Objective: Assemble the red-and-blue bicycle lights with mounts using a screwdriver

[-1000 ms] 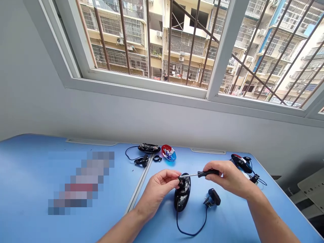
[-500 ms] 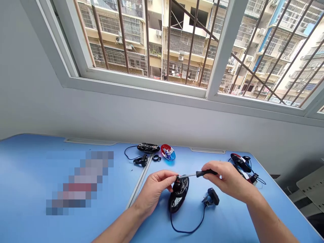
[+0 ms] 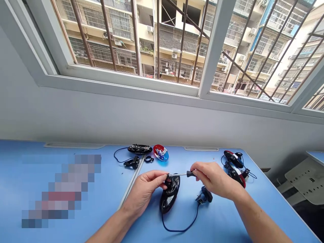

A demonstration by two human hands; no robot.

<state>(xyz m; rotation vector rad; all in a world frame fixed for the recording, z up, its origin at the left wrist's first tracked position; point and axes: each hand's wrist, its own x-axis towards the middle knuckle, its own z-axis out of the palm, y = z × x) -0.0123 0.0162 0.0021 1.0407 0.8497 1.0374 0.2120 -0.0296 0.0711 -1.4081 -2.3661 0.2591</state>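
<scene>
Fingers of my left hand [image 3: 148, 189] pinch a small black part at the top of a black oval device [image 3: 169, 199] on the blue table. My right hand [image 3: 215, 177] grips the black handle of a screwdriver [image 3: 180, 174], whose metal shaft points left with its tip at that part. A black cable [image 3: 181, 231] loops from the device to a black clamp-like piece [image 3: 204, 195], which lies below my right hand.
Behind my hands lie a black oval device [image 3: 140, 149], a black clamp [image 3: 132, 162], a black ring [image 3: 149, 159] and a red and blue dish [image 3: 161, 153] with small pieces. More black devices [image 3: 234, 165] sit at the right. A blurred patch covers the left.
The whole view has shifted, so the table items appear further left. My right hand's fingers now sit differently on the screwdriver handle, covering more of it.
</scene>
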